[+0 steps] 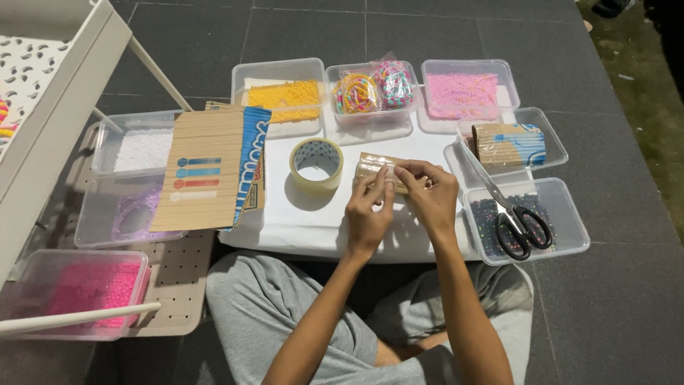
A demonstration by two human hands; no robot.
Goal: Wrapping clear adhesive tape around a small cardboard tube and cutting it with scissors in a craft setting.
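Here, a seated person's two bare hands meet over a white sheet [306,221] laid on dark floor tiles. The left hand [369,214] and right hand [427,196] both pinch a small tan cardboard packet [374,169] wrapped in clear film, fingertips closed on its near edge, the packet held just above the sheet.

Taking the roll of clear tape [316,163] as the landmark: the packet is just to its right, nearly touching. To the tape's left lies a stack of flat tan cardboard cards [206,167] with coloured stripes. Behind the tape stand three clear plastic tubs: yellow beads [285,96], bagged multicoloured bracelets [370,89], and pink beads [463,93]. Further right of the tape, past the hands, a tub holds a finished wrapped packet [509,145], and black-handled scissors [516,217] rest across a tub of dark beads [563,214]. Well to the tape's lower left sits a tub of bright pink beads [85,285].
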